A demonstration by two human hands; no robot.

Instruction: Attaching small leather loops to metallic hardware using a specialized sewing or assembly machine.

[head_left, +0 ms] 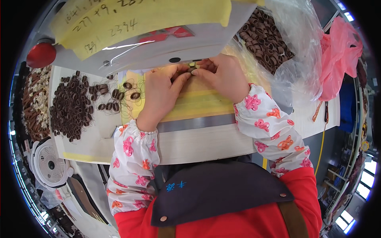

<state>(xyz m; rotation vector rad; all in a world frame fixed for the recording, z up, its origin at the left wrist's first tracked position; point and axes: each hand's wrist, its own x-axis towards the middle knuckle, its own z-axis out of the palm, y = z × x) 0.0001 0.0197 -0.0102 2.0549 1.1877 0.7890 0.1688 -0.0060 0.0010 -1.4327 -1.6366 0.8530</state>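
Observation:
Under the head of a white sewing machine (222,35), my two hands meet at a small brown loop (192,68). The thumb and fingers of my left hand (160,89) pinch its left side. From the right, my right hand (228,75) closes its thumb and forefinger on the same loop. Fingers partly cover it, and the needle area is too small to make out. Just left of my left hand, several finished-looking brown loops (115,94) lie among loose dark threads. Yellow tape (194,105) covers the machine bed below my hands.
A heap of brown loops (71,107) lies on the table's left. At the back right, a clear plastic bag (293,75) holds more brown loops (266,39). A pink plastic bag (339,55) hangs at the right edge. A white fan (50,163) stands lower left.

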